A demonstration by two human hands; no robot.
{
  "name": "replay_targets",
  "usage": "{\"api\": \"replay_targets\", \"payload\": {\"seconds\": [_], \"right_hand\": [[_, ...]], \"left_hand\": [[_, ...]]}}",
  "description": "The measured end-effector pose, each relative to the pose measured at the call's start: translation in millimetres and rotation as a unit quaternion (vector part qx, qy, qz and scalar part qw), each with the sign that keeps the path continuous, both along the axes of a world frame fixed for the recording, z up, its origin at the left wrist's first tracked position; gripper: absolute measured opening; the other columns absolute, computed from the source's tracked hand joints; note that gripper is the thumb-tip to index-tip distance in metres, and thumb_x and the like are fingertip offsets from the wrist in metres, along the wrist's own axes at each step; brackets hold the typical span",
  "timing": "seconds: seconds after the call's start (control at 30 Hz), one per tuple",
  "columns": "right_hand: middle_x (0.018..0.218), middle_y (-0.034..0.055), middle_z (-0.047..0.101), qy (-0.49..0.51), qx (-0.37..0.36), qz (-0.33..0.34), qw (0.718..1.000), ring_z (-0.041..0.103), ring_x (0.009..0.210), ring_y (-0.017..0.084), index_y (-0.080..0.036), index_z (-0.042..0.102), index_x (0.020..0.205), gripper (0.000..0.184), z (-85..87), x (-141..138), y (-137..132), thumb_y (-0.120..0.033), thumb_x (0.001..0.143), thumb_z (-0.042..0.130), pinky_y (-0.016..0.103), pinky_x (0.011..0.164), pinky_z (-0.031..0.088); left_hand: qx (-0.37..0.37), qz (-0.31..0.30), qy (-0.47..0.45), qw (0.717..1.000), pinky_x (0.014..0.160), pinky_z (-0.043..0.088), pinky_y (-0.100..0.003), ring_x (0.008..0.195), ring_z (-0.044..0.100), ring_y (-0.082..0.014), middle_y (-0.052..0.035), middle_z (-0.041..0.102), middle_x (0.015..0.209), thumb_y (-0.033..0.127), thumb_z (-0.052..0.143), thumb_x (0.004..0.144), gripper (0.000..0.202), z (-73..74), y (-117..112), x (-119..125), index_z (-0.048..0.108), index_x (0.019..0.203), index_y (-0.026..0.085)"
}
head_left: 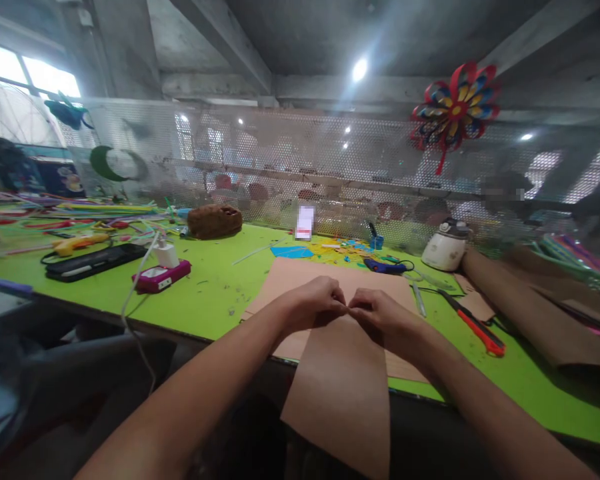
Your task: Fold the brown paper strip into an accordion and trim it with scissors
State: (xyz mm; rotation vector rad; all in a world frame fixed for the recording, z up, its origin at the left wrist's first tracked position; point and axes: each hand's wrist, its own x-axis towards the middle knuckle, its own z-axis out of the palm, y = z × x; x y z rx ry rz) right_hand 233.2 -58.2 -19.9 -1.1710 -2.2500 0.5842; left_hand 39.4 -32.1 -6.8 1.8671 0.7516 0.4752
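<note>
Brown paper strip (340, 393): my left hand (314, 303) and right hand (383, 317) clamped its top edge; creasing, I judged; next wanted level pressure.

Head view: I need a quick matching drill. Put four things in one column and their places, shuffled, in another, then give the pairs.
Things:
1. brown paper strip
2. red utility knife
3. pinwheel
4. pink power bank

Places:
A. hung on the mesh screen
B. pinched at its top by the left hand and right hand
C. on the green table, left of both hands
D. on the table, right of both hands

Pairs: 1-B, 2-D, 3-A, 4-C
</note>
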Motion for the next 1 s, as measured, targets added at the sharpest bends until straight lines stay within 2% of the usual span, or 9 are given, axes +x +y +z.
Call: {"api": "replay_targets", "payload": {"seconds": [0.07,0.2,0.3,0.6,0.83,1.0], "right_hand": [[0.073,0.0065,0.061,-0.028,0.044,-0.005,0.999,0.053,0.066,0.015,-0.014,0.066,0.075,0.022,0.1,-1,3,-0.031,0.081,0.053,0.026,0.059,0.040],[0.073,0.0068,0.059,-0.062,0.102,0.019,0.993,0.053,0.065,0.015,-0.016,0.068,0.074,0.023,-5.6,-2,11,-0.027,0.084,0.051,0.026,0.060,0.040],[0.075,0.0068,0.059,-0.078,0.125,0.017,0.989,0.053,0.068,0.016,-0.018,0.069,0.075,0.023,-9.4,-3,13,-0.025,0.085,0.049,0.027,0.062,0.040],[0.078,0.0067,0.060,-0.079,0.114,0.018,0.990,0.055,0.070,0.016,-0.017,0.068,0.077,0.019,-7.3,2,8,-0.020,0.083,0.051,0.027,0.065,0.041],[0.072,0.0038,0.057,-0.067,0.098,-0.040,0.992,0.052,0.067,0.015,-0.016,0.060,0.070,0.013,-13.3,17,3,-0.022,0.080,0.054,0.026,0.062,0.040],[0.073,0.0034,0.056,-0.068,0.101,-0.058,0.991,0.051,0.068,0.015,-0.017,0.058,0.070,0.010,-13.8,23,-3,-0.020,0.078,0.054,0.025,0.062,0.039]], "left_hand": [[0.030,0.003,0.016,0.999,0.041,0.025,-0.021,0.041,0.035,-0.0062,0.0048,0.040,0.046,0.025,0.060,0.068,0.014,0.1,2,0,0.061,0.065,0.011],[0.149,0.021,0.083,0.985,0.047,0.032,-0.021,0.050,0.045,-0.0086,0.0007,0.053,0.057,0.017,0.060,0.065,0.009,0.5,12,2,0.064,0.071,0.011],[0.160,0.021,0.107,0.981,0.048,0.033,-0.021,0.049,0.045,-0.0089,0.0012,0.052,0.055,0.016,0.058,0.068,0.009,0.9,14,2,0.063,0.073,0.011],[0.254,0.004,0.158,0.954,0.051,0.032,-0.021,0.055,0.046,-0.0096,0.0007,0.055,0.062,0.021,0.060,0.071,0.011,0.9,20,1,0.062,0.076,0.012],[0.313,-0.013,0.177,0.933,0.053,0.033,-0.020,0.061,0.049,-0.0110,-0.0013,0.058,0.068,0.015,0.059,0.067,0.011,-1.2,22,2,0.064,0.077,0.012],[0.322,-0.038,0.204,0.924,0.053,0.033,-0.021,0.060,0.049,-0.0113,-0.0007,0.060,0.068,0.013,0.057,0.066,0.015,0.4,28,0,0.066,0.079,0.014]]}}
